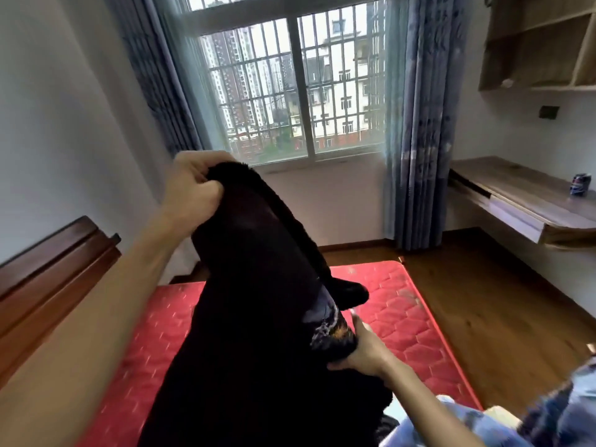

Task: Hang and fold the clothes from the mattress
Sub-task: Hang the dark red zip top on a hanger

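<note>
The black garment [258, 285] is held up above the red mattress [403, 321], its top edge being gripped by the tightly curled fingers of the left hand [193, 191] and a lower fold being pinched by the right hand [364, 350].

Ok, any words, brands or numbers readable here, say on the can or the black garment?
No text can be read in this view.
The can on the desk: blue, with a mark on its side, lettering too small and blurred.
The black garment: pale print by the right hand, too blurred to read.
</note>
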`<action>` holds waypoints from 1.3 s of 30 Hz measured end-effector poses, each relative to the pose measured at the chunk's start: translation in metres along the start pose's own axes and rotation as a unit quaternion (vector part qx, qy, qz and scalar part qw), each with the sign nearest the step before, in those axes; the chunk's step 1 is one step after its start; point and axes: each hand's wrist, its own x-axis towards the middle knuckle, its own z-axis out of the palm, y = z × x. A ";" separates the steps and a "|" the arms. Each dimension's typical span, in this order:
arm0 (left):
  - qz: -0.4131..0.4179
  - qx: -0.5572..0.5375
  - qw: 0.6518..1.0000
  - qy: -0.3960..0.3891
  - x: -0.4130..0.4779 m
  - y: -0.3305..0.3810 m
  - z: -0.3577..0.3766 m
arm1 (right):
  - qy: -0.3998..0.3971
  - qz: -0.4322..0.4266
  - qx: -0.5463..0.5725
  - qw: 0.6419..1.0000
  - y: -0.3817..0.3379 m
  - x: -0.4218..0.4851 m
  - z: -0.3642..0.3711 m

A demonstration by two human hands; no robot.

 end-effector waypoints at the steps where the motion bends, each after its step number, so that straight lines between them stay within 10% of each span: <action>1: -0.003 0.004 1.000 0.015 -0.001 -0.003 -0.008 | -0.041 -0.009 0.031 0.999 0.005 0.008 0.010; 10: -0.015 0.037 0.995 0.086 -0.015 -0.012 -0.038 | -0.244 -0.032 0.501 0.830 0.014 -0.008 0.039; 17: 0.009 0.038 0.992 0.120 -0.010 0.000 -0.043 | -0.075 -0.060 0.209 0.973 -0.002 0.007 0.071; 22: 0.030 0.052 0.991 0.117 -0.011 0.010 -0.064 | -0.108 0.035 0.228 0.967 -0.011 0.014 0.077; 29: -0.065 0.203 0.969 0.126 -0.029 -0.035 -0.118 | -0.033 -0.105 0.182 0.977 -0.007 -0.006 0.003; 39: -0.138 0.415 0.899 0.014 -0.050 -0.087 -0.125 | 0.233 -0.187 -0.037 0.954 -0.045 -0.044 -0.165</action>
